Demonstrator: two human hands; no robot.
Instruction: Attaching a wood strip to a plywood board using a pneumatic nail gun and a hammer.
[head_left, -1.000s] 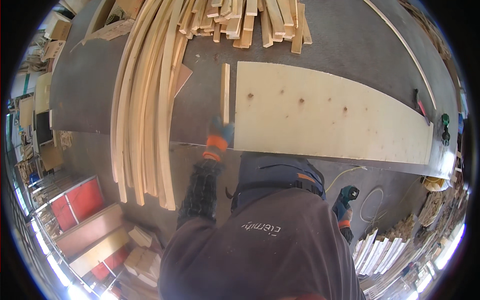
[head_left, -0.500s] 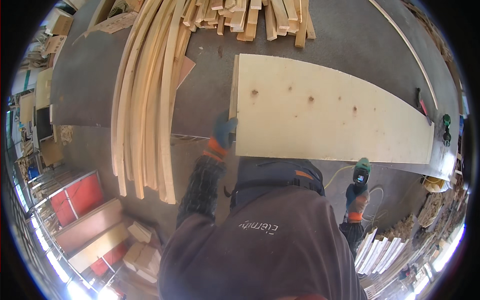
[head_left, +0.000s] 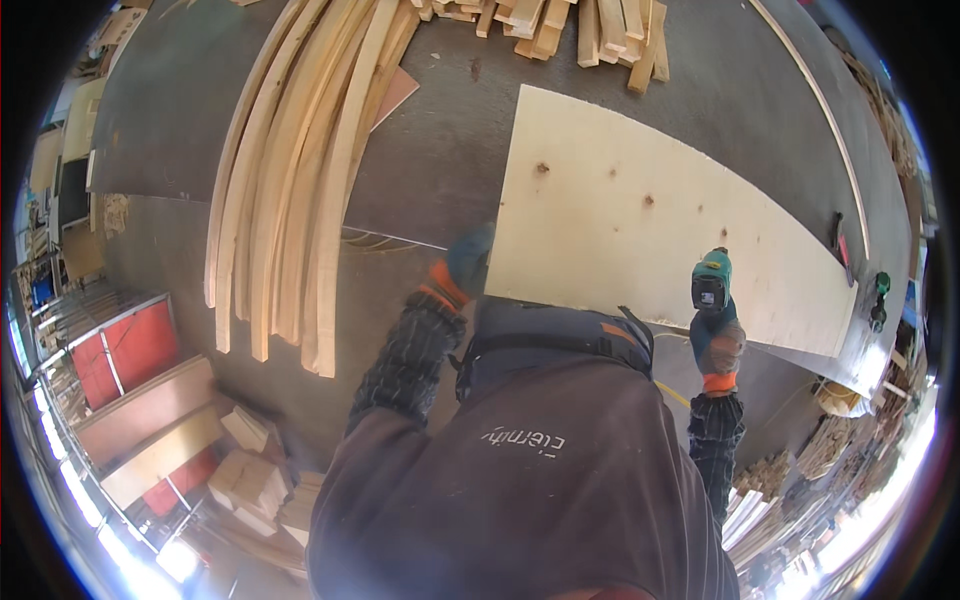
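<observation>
A large pale wooden panel [head_left: 620,210] with dark knots and a curved far edge lies on the dark table in front of me. My left hand [head_left: 470,262], in a blue glove with an orange cuff, grips the panel's near left corner; its fingertips are hidden at the edge. My right hand [head_left: 717,345], gloved likewise, is wrapped round the handle of a green and black cordless drill [head_left: 712,280]. The drill is over the panel's near edge, right of my body. Whether its tip touches the wood is hidden.
Long wooden strips [head_left: 290,180] lie to the left, overhanging the table's near edge. Short wood pieces [head_left: 620,40] are piled at the far side. A second green tool [head_left: 880,300] and a red-handled tool [head_left: 842,240] lie by the right end. Red panels [head_left: 125,350] stand lower left.
My right hand has raised the drill from beside the near edge to over the panel. The view has turned slightly; my left hand stays by the panel's left edge.
</observation>
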